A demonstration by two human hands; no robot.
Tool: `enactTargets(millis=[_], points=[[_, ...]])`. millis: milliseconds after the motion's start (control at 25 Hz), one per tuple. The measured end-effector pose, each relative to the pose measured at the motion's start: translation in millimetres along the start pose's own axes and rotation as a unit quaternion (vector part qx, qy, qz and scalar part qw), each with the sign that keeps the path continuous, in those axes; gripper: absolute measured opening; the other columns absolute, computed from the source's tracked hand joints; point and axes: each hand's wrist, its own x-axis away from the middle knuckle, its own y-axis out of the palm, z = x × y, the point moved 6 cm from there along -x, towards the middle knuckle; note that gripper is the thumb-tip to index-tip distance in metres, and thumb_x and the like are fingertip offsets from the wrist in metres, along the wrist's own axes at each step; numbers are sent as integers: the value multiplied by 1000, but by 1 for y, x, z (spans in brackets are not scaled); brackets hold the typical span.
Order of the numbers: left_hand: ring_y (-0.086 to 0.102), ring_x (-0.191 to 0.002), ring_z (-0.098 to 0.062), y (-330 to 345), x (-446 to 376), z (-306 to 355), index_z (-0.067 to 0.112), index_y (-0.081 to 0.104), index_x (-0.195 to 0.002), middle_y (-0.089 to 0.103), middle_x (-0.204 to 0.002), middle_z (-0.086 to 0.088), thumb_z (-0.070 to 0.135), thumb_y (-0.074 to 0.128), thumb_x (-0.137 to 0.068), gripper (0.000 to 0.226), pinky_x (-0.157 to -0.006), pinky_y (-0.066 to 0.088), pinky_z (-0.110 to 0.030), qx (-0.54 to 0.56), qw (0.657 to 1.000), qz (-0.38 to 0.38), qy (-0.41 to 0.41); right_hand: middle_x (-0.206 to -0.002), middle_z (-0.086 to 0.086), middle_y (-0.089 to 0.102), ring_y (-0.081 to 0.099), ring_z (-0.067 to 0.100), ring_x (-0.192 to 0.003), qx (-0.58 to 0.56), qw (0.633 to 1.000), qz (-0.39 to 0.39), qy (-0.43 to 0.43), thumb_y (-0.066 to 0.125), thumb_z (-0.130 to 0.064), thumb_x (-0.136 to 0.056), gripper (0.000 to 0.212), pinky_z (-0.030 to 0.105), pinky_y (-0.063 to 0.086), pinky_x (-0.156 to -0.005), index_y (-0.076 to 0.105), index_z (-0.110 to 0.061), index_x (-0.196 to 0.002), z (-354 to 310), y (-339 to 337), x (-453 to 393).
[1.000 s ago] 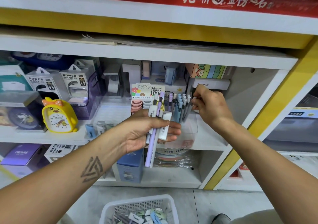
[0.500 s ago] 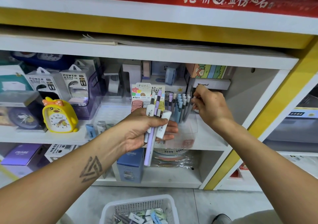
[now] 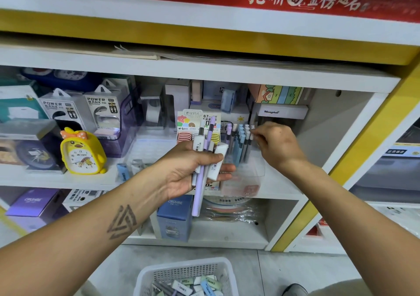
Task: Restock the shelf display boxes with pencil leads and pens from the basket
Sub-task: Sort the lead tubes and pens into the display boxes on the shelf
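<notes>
Now my left hand (image 3: 195, 170) grips light, slippery pens (image 3: 200, 175) mid-barrel before the shelf (image 3: 284, 188), while my right hand (image 3: 276, 144) pinches a pen top in the clear box (image 3: 254, 168).

Lilac and white pens (image 3: 203, 159) are held upright before a clear display box (image 3: 246, 159) of standing blue pens; a white basket (image 3: 147, 275) holds small packs.

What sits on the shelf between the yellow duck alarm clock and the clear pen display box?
Head view: between yellow duck alarm clock and clear pen display box sits a clear plastic tray, then the pencil-lead display box.
</notes>
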Motion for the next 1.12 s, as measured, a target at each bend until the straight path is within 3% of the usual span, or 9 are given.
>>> enactTargets(millis=[120,160,240,320,440,520,720,840,1120], points=[[69,-95,-47,0,0,2,-8,64,-105,68,-91,-27,-14,68,-79,27,-73,59,-51,1,1000,-11,6,-97,4,68,63,21,-85,-88,995,33,27,61,-24,-98,20,37,52,-77,74,-15,-110,-16,-12,-1],[69,-95,-47,1,1,4,-7,66,-104,69,-92,-27,-13,68,-78,26,-73,59,-50,-2,1000,-15,9,-89,2,70,62,15,-76,-200,978,1,56,65,-30,-96,18,34,51,-69,75,-18,-105,-22,-11,-1],[69,-95,-46,-1,4,7,-6,70,-99,70,-96,-28,-11,69,-77,23,-72,59,-49,-5,1000,-18,16,-75,5,71,58,12,-58,-413,899,-114,96,73,-39,-88,22,28,45,-51,76,-18,-95,-46,0,3],[70,-95,-45,-5,7,11,-8,71,-100,69,-99,-33,-9,68,-78,23,-72,59,-48,-8,1000,-8,20,-68,5,69,54,12,-51,-479,854,-176,98,78,-31,-83,21,22,40,-44,76,-12,-92,-66,9,6],[69,-97,-44,-15,13,21,-11,63,-112,66,-105,-36,-6,63,-85,28,-74,59,-49,-5,1000,8,20,-69,8,70,57,14,-53,-537,820,-165,106,74,-3,-86,9,21,45,-46,72,0,-94,-75,11,1],[69,-97,-46,-29,16,29,-12,59,-116,65,-107,-37,-5,61,-87,30,-72,59,-51,18,999,41,25,-72,13,70,61,18,-56,-573,798,-138,124,69,1,-88,9,22,50,-50,69,4,-97,-71,8,-4],[73,-67,-31,-61,30,45,7,64,-103,73,-84,-19,7,59,-94,10,-57,60,-37,-17,990,135,34,-81,23,72,69,25,-63,-539,827,-96,124,69,0,-89,8,28,61,-59,69,2,-96,-70,4,-6],[48,-40,-14,-71,35,47,10,63,-107,64,-64,-8,12,60,-94,13,-41,40,-17,-34,984,172,37,-81,23,73,70,28,-66,-525,836,-105,120,69,1,-89,6,30,62,-62,68,0,-95,-78,9,-4],[34,-38,-10,-93,41,54,11,57,-104,44,-55,-2,8,55,-95,10,-35,26,-15,-24,980,198,21,-85,21,72,69,21,-70,-538,825,-128,120,69,-1,-89,14,23,58,-65,67,10,-96,-95,20,-8]])
